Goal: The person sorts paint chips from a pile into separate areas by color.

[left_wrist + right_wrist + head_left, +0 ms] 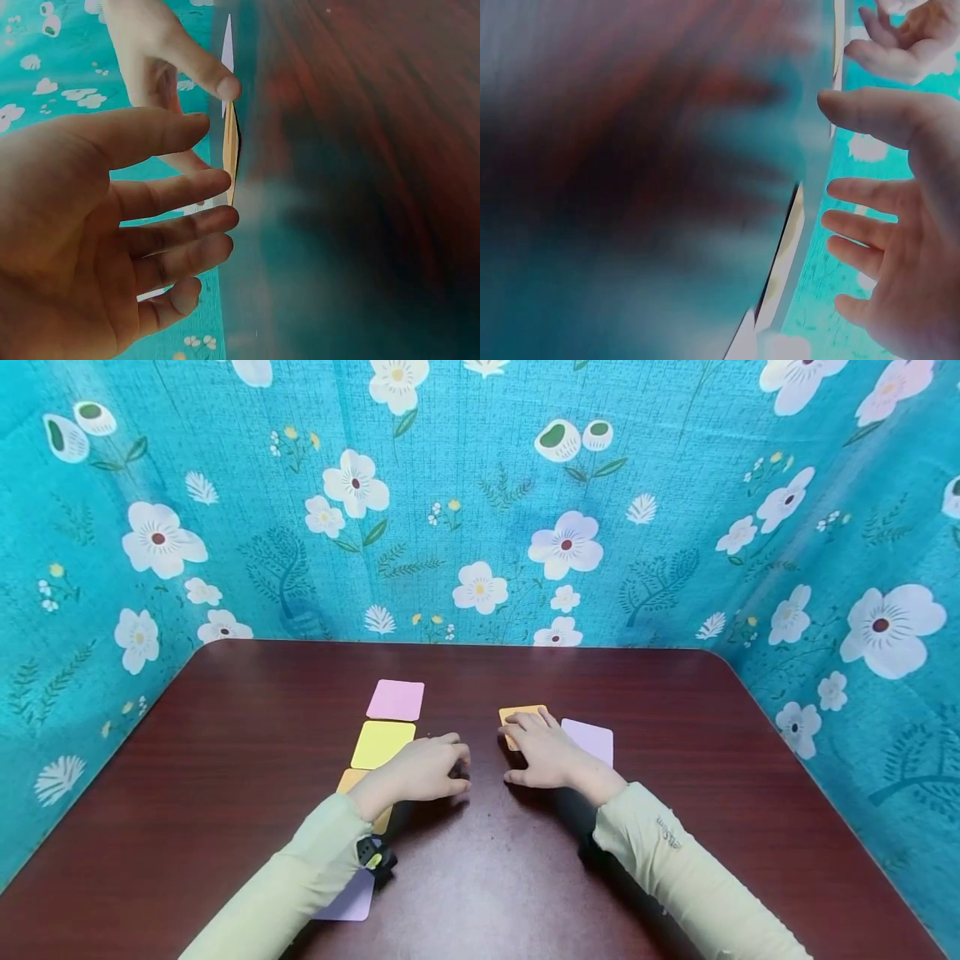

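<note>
My right hand (546,753) is held over an orange square card (522,711), its spread fingers overlapping the card in the head view. Beside it, a lilac square card (592,739) lies partly behind that wrist. My left hand (422,768) hovers right of a yellow card (381,743), fingers loosely bent with nothing between them. Beneath the left forearm, another orange card (384,820) and a lilac card (349,900) are partly hidden. In the right wrist view, the fingers of the right hand (900,247) are extended near the edge-on orange card (780,262).
A pink card (396,700) tops the left column of cards on the dark reddish-brown table (675,710). Behind the table hangs a turquoise flowered cloth (450,510). A black device (377,858) is strapped at the left wrist.
</note>
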A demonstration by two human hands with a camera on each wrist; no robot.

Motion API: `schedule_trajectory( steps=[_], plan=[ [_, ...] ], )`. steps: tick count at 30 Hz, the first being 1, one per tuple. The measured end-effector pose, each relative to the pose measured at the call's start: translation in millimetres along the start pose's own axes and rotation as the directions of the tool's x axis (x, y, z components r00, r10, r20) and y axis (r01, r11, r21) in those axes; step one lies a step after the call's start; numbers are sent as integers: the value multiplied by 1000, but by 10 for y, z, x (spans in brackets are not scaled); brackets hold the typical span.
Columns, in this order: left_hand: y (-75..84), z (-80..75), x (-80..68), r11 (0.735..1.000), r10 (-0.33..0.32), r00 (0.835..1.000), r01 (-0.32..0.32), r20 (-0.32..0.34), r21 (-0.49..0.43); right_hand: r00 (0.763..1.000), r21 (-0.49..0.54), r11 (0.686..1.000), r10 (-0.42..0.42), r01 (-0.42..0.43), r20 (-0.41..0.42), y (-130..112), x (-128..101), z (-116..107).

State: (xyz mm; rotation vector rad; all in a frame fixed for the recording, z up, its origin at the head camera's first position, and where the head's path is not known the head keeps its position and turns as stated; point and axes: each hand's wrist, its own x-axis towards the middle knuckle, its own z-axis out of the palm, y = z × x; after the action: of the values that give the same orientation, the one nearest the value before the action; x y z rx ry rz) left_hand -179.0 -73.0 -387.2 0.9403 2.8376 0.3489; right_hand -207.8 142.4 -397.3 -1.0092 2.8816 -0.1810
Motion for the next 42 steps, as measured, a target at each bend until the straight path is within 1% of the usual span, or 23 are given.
schedule_trajectory(
  steps=[4,7,12,15,20,24,29,36,42],
  plan=[
    [42,-13,127,1000,-17,1000,17,4,-22,1000,14,1000,10,-10,9,119,34,-22],
    [56,-16,210,999,-39,999,39,-1,-23,999,23,999,36,-36,13,194,57,-30],
    [42,5,344,998,-60,998,60,-2,-11,996,54,996,74,-76,38,300,91,-42],
    [26,19,424,998,-65,998,65,-18,-9,995,83,993,85,-90,55,353,118,-58],
    [13,58,533,997,-78,996,77,-36,-16,988,116,986,107,-120,111,444,153,-71],
    [19,93,601,995,-93,995,92,-24,-41,981,140,980,116,-139,155,513,160,-64],
    [17,134,684,991,-123,992,121,-21,-56,985,164,979,101,-124,143,554,163,-65],
    [7,194,750,993,-117,993,117,-11,-13,989,170,979,92,-111,115,557,157,-68],
    [11,209,778,993,-119,992,119,-30,0,992,153,984,83,-96,91,552,158,-71]
  ],
)
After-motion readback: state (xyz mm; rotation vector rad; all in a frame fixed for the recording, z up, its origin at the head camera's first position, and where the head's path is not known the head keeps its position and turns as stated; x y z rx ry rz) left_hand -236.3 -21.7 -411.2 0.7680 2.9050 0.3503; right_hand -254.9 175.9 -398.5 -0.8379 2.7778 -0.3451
